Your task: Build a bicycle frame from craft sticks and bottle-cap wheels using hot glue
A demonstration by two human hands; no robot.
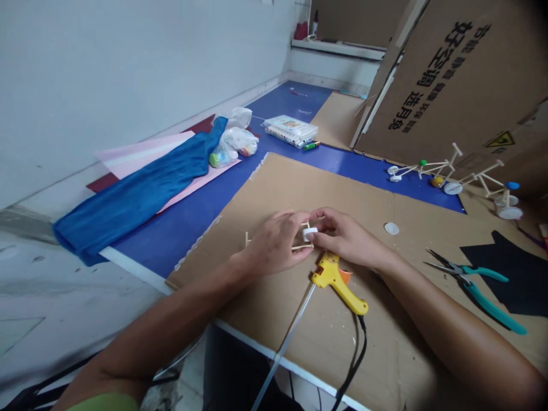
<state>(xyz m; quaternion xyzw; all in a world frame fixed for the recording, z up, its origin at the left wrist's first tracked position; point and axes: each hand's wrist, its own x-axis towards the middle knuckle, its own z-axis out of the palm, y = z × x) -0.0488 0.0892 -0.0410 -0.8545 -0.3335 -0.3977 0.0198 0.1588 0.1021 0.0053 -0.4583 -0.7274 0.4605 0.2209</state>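
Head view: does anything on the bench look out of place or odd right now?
Yes: the long clear glue stick runs from the yellow glue gun out past the edge of the cardboard sheet, hanging unsupported, which looks odd.

The left hand (pixel 274 242) holds a small stick frame (pixel 303 246), the right hand (pixel 342 237) presses a white round piece (pixel 310 233) on it, near a yellow glue gun (pixel 338 283).

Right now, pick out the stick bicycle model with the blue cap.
The stick bicycle model farther right: its blue cap sets it apart from the other model, which has a green ball.
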